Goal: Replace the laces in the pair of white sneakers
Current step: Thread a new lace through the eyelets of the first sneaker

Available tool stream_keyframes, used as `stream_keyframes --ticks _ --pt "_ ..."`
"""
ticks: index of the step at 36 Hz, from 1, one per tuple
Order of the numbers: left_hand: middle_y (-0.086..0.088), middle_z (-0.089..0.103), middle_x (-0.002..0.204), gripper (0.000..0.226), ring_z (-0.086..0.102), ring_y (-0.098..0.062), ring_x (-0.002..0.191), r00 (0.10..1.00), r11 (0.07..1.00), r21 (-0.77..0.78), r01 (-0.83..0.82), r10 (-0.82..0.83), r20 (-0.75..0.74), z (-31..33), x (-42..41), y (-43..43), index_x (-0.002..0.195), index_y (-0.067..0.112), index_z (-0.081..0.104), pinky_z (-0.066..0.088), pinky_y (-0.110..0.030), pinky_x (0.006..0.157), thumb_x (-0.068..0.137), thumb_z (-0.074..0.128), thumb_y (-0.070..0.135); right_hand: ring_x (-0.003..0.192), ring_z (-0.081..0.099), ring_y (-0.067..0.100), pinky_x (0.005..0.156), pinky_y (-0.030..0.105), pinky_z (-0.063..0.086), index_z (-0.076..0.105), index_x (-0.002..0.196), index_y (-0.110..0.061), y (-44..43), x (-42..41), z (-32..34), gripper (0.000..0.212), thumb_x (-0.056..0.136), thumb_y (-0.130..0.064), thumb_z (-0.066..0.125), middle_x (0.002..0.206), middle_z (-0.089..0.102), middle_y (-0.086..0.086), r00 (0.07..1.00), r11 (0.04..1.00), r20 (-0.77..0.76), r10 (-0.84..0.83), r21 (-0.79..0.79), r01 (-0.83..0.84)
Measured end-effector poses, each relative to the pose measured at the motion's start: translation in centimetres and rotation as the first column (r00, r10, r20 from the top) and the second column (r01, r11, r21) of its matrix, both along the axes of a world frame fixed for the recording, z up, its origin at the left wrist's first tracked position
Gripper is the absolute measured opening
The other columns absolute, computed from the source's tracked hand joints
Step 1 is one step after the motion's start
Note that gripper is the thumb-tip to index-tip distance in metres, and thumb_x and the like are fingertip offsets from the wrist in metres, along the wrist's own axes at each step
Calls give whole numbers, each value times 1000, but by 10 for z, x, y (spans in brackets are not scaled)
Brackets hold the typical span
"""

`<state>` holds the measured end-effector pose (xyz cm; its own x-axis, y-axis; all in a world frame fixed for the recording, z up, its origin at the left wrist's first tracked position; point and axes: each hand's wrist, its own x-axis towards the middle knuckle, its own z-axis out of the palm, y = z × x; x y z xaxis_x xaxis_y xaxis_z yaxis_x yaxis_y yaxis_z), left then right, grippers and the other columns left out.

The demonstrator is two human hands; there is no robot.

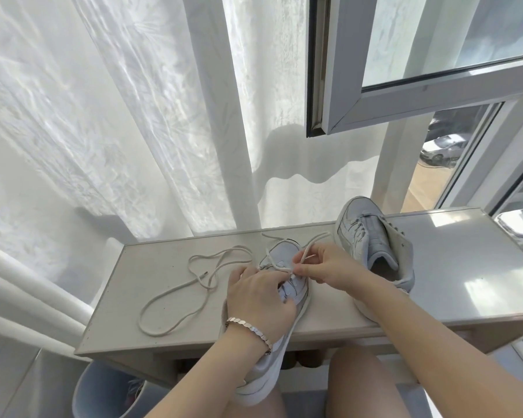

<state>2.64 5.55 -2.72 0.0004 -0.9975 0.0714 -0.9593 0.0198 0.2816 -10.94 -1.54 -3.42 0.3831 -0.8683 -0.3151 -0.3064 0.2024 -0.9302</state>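
Near sneaker lies toe-away across the table, its heel hanging over the front edge above the person's lap. Left hand sits on top, fingers curled, gripping the upper at the eyelets; bracelet on that wrist. Right hand pinches the lace just above the eyelets, loose end trailing toward the far edge. Second sneaker sits tilted just right of it, still laced. Spare lace lies looped on the table, left side.
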Motion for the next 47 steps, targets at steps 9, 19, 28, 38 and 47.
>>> stream_keyframes --ticks 9,19,28,38,47 --pt "18 67 103 31 50 -5 105 998 998 -55 29 -32 -60 0 7 -3 111 41 63 11 -13 79 82 54 32 59 61 2 56 10 49 65 59 -10 9 11 -13 21 71 2 76 70 67 -7 973 966 34 -226 -122 229" --pt "21 65 104 36 48 0 105 997 999 -42 22 -25 -74 0 8 -3 115 45 60 11 -11 83 81 55 34 69 63 5 66 20 48 68 63 -21 19 9 -23 22 82 -10 68 72 70 -4 981 937 -3 -192 -297 182" --pt "22 64 98 37 48 2 101 993 999 -40 5 -10 -114 -1 12 -5 118 42 58 14 -10 85 81 56 36 79 61 5 72 20 45 62 76 -22 34 20 -26 12 86 -15 64 81 65 -11 932 878 48 -360 -320 356" --pt "24 65 99 37 51 3 103 988 997 -70 -12 1 -154 -4 13 -5 117 39 52 13 -9 87 80 57 35 88 49 5 77 5 34 69 104 -19 31 9 -19 18 89 -12 60 93 54 -8 960 839 -274 -60 -535 -100" --pt "25 65 96 34 54 4 95 990 997 -76 11 -22 -139 -6 11 -3 110 39 51 14 -9 84 77 59 34 94 54 8 84 14 35 72 104 -14 12 1 4 20 87 -13 60 103 65 -3 828 726 -539 154 -507 -464"
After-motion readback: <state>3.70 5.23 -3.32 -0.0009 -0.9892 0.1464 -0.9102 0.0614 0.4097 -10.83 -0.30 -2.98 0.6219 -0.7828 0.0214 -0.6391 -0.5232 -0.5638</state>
